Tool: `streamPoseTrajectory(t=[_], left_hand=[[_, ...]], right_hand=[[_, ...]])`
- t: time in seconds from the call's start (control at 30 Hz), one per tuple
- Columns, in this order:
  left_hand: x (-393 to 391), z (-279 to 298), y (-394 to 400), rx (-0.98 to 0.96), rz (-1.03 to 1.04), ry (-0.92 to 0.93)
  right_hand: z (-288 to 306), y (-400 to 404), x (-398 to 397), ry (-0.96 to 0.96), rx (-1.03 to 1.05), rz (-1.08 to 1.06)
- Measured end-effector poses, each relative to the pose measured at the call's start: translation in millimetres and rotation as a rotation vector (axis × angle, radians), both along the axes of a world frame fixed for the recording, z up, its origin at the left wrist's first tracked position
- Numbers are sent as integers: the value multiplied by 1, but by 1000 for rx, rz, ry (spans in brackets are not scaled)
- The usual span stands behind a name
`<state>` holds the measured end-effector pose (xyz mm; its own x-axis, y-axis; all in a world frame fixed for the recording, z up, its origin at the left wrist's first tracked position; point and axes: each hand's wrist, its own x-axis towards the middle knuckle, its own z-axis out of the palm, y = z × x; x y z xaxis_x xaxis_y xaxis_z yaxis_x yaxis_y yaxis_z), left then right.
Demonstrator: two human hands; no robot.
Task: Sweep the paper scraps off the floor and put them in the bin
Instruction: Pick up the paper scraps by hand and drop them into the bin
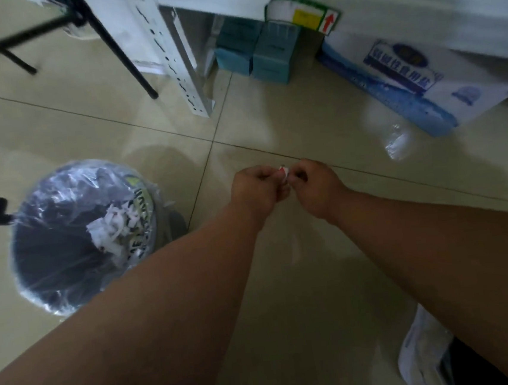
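My left hand (255, 189) and my right hand (315, 186) meet above the beige tile floor, and both pinch one small white and red paper scrap (283, 172) between their fingertips. The bin (31, 276), dark with a clear plastic liner, stands on the floor to the left of my hands. White crumpled paper scraps (113, 224) lie inside it. No loose scraps show on the floor around my hands.
Black tripod legs (128, 58) stand at the upper left beside a white perforated shelf post (171, 51). Teal boxes (267, 54) and a blue-and-white carton (416, 83) sit under the shelf. A clear plastic bag (396, 141) lies on the floor. My white shoe (423, 353) is at lower right.
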<state>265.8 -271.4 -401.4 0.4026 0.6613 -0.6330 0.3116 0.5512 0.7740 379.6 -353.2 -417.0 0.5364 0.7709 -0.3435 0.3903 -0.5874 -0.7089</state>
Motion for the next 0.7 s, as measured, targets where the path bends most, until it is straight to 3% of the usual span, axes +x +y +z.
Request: streamPoseTrajectory(t=[0.47,0.7], left_hand=[[-97,241,-12,246,29,-330],[-193,339,-6,400,84,-310]], right_hand=[[248,1,-90,-158,394,21],[358,14,-171,-76,509,174]])
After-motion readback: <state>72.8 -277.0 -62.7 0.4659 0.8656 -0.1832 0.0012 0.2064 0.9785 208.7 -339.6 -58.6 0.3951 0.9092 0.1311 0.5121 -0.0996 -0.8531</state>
